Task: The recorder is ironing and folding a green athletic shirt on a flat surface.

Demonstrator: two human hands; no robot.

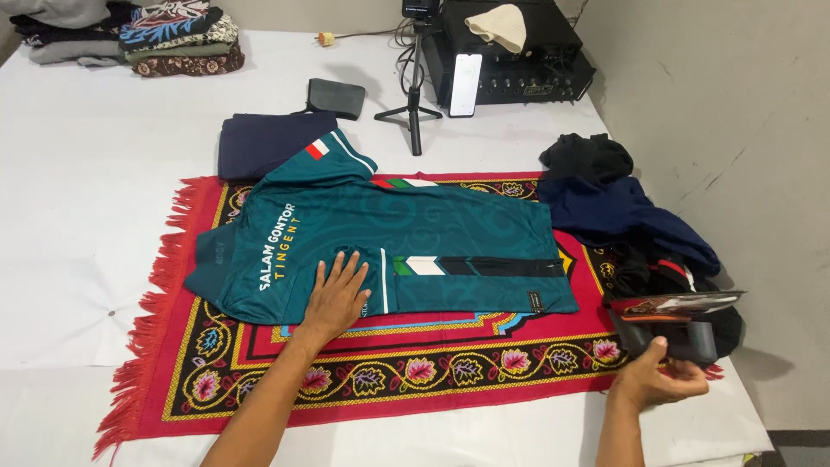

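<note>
Jersey lies flat across the rug, half folded. My left hand presses open-palmed on its near edge, pinning the fold. My right hand, off the rug's right end, grips a dark garment from the pile there.
</note>
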